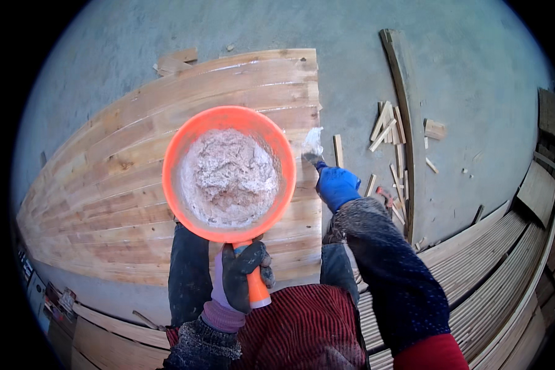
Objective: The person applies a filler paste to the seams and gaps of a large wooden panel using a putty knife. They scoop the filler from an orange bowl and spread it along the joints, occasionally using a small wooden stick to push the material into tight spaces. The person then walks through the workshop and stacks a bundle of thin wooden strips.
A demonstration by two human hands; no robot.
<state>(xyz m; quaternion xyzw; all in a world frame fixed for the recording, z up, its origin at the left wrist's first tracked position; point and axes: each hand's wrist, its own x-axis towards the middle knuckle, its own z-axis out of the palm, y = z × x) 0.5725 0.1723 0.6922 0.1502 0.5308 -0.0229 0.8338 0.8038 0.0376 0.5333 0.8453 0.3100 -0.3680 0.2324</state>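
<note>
My left hand (243, 271), in a dark-palmed purple glove, is closed round the orange handle (257, 287) of a round orange scoop (168, 166). Inside the scoop lies a thick heap of pale pinkish-grey paste (229, 176). In a blue glove, my right hand (339, 187) grips a putty knife (312, 158); its blade is at the right edge of a jointed wooden panel (123, 163). A white smear of paste (313, 140) shows at that edge, just beyond the blade. The scoop hides the middle of the panel.
A long timber beam (402, 111) lies on the grey floor to the right, with several wood offcuts (385, 129) beside it. Stacked wooden boards (475, 271) fill the lower right. More wood scraps (177, 60) lie behind the panel's far edge.
</note>
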